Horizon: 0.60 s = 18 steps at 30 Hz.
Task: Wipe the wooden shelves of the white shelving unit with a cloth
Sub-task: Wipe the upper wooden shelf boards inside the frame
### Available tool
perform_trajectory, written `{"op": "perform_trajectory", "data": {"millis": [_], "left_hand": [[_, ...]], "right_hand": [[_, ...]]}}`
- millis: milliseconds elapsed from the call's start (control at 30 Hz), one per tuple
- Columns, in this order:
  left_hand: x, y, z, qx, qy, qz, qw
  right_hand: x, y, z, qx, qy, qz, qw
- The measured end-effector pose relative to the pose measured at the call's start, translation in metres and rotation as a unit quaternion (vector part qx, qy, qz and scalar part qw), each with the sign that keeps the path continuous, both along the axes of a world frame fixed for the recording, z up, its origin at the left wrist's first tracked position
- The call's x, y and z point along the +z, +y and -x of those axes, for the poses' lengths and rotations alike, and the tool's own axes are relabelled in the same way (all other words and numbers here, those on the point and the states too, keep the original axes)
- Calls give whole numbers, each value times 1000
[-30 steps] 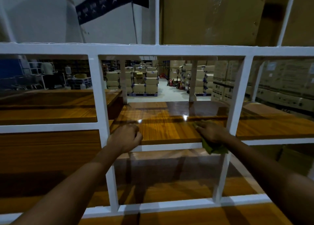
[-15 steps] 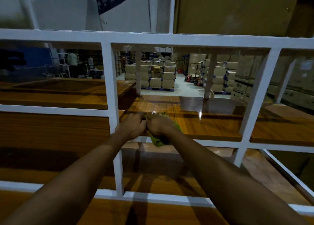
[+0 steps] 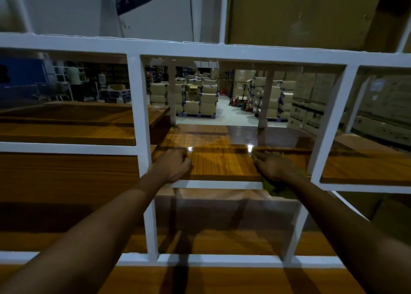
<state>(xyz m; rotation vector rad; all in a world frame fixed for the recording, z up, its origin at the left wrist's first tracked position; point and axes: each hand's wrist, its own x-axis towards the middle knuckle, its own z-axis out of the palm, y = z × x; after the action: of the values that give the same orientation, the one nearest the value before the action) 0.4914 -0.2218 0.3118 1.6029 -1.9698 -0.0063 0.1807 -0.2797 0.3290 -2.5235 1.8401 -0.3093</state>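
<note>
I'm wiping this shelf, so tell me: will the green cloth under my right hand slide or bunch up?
Probably floppy: the green cloth droops over the front edge below the right hand. It likely glides easily, since the wooden shelf looks glossy, with bright glare spots. Being limp, it may bunch unless pressed flat.

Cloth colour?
Yellow-green cloth, under the right hand; head view.
</note>
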Motion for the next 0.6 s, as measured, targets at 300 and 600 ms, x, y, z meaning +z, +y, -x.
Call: {"op": "perform_trajectory", "data": {"millis": [300, 600], "left_hand": [[-2, 3, 2, 14, 50, 26, 998], [-6, -1, -3, -23, 99, 62, 993]], "right_hand": [[-24, 67, -169, 70, -13, 93, 993], [-16, 37, -106, 64, -74, 8, 995]]}}
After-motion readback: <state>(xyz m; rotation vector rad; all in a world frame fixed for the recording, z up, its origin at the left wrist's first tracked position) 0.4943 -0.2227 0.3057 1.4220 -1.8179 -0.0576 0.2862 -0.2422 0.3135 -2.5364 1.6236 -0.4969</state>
